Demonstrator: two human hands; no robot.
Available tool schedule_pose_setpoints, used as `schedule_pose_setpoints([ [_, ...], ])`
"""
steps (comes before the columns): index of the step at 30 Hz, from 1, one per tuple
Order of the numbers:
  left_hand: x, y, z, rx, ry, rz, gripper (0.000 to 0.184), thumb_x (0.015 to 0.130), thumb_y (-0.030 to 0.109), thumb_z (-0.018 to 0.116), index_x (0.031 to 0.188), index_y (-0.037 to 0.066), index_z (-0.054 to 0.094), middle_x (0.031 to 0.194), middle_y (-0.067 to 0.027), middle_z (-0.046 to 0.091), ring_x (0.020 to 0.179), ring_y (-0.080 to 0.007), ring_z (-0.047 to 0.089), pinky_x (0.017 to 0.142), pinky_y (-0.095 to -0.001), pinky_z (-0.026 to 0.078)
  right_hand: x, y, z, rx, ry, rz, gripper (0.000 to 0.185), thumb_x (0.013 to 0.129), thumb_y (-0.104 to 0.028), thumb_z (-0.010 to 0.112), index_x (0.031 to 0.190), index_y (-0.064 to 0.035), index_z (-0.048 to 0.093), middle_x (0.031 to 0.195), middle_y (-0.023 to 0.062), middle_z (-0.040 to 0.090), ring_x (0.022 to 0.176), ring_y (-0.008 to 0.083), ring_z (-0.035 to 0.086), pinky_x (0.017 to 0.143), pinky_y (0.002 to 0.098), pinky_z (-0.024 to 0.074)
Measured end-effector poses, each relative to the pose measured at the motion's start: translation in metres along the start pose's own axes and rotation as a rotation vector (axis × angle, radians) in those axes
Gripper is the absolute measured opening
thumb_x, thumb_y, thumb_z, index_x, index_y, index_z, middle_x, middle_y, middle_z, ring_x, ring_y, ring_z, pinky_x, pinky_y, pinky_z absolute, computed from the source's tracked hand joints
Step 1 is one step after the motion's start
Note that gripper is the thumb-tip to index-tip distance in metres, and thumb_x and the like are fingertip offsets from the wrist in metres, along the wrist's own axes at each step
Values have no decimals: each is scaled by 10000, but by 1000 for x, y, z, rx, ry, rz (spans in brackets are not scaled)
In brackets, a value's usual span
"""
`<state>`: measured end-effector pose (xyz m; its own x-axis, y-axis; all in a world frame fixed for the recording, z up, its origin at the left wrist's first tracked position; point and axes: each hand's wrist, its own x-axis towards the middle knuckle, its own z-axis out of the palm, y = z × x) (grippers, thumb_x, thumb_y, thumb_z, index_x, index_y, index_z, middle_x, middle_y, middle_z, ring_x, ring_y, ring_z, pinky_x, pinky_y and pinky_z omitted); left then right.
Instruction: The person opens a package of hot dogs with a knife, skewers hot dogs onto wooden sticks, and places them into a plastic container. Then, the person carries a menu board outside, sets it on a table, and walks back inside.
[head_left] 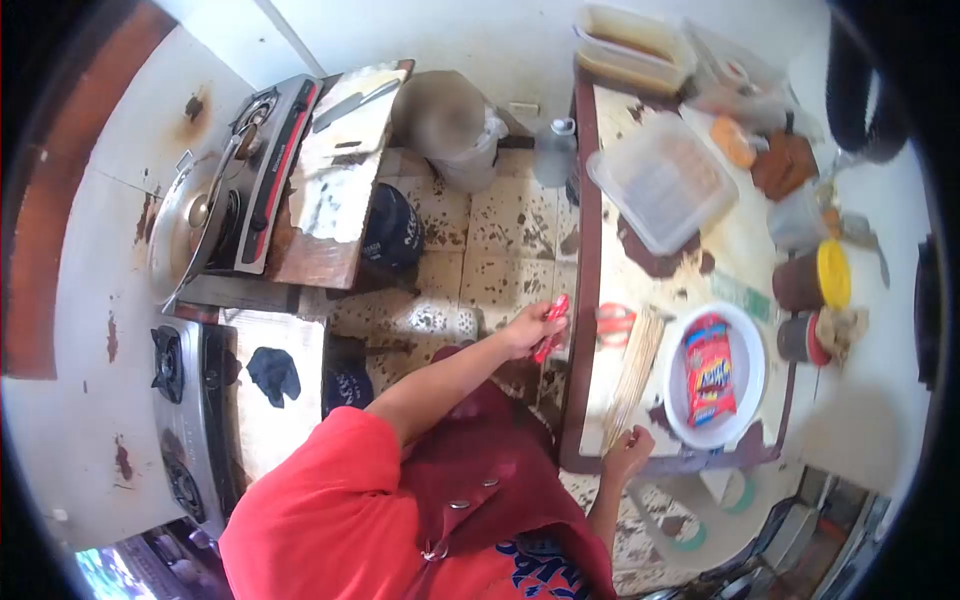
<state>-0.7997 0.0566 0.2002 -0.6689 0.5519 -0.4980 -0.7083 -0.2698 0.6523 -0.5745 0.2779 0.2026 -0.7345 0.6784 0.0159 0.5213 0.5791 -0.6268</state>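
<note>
My left hand [530, 332] is closed around a small red plastic packet [551, 328] with pale markings, held out past the table's left edge. At the table's near edge, the fingers of my right hand [628, 452] are curled at the lower end of a bundle of bamboo skewers [634, 375]. Exactly how many skewers they grip is hidden. Right of the bundle sits a white basin [757, 345] with red printed food packs [709, 370] inside. Scissors with red handles [614, 325] lie just beyond the skewers.
A lidded plastic container [662, 180] and a tub of brown liquid [635, 45] stand farther back. Jars, one with a yellow lid [833, 274], line the right side. Leftward are a gas stove [275, 180] with a wok [190, 225], another stove [185, 420] and a bucket [470, 165].
</note>
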Motion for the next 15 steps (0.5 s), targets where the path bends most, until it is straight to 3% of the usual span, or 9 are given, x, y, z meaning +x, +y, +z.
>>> schedule_pose_setpoints([
  [3,5,31,-59,-52,123,88,181,893,145,577,1011,69,463,803,-41,530,670,-169,561,606,-320,525,37,-86,46,183,-83,-278,162,794,-47,544,940,24,556,899,174,546,818,314,537,739,383,447],
  [5,5,60,-100,-134,250,134,185,889,178,592,997,81,477,765,-39,548,607,-135,552,489,-272,464,69,-157,104,207,-186,-392,162,777,-25,545,933,17,560,887,168,554,833,323,543,733,379,452],
  [7,4,90,-152,-163,266,187,206,904,241,573,1028,108,476,790,-37,549,632,-131,556,539,-271,483,96,-253,161,120,-324,-564,205,778,-19,545,980,3,570,922,179,582,815,298,582,716,342,480],
  [9,11,116,-205,-198,307,190,225,934,302,509,1052,116,466,800,-47,552,656,-150,562,606,-286,506,122,-359,237,170,-602,-493,241,779,-33,559,1018,-5,569,1008,191,589,933,337,577,786,368,471],
  [11,5,143,-240,-481,267,139,239,944,328,469,1034,106,466,829,-60,553,693,-172,561,662,-318,509,146,-469,327,140,-549,-824,393,778,-60,574,1165,-18,515,1158,210,534,1091,382,496,925,414,401],
  [12,2,153,-256,-619,248,115,252,949,341,449,1025,101,466,844,-67,554,712,-184,561,690,-333,510,155,-525,372,182,-599,-866,452,787,-60,561,1224,0,465,1230,217,486,1145,386,450,984,417,357],
  [13,3,153,-271,-608,278,169,273,961,345,402,1044,91,458,871,-87,562,766,-212,579,704,-358,522,167,-570,427,122,-517,-1097,474,795,-32,539,1251,29,423,1286,212,444,1197,378,406,1031,413,314],
  [15,-7,163,-288,-578,348,117,252,962,314,405,1069,90,442,894,-103,568,791,-224,598,725,-373,529,186,-652,515,28,-391,-1334,450,853,-65,434,1292,24,394,1349,185,398,1260,332,361,1055,383,300],
])
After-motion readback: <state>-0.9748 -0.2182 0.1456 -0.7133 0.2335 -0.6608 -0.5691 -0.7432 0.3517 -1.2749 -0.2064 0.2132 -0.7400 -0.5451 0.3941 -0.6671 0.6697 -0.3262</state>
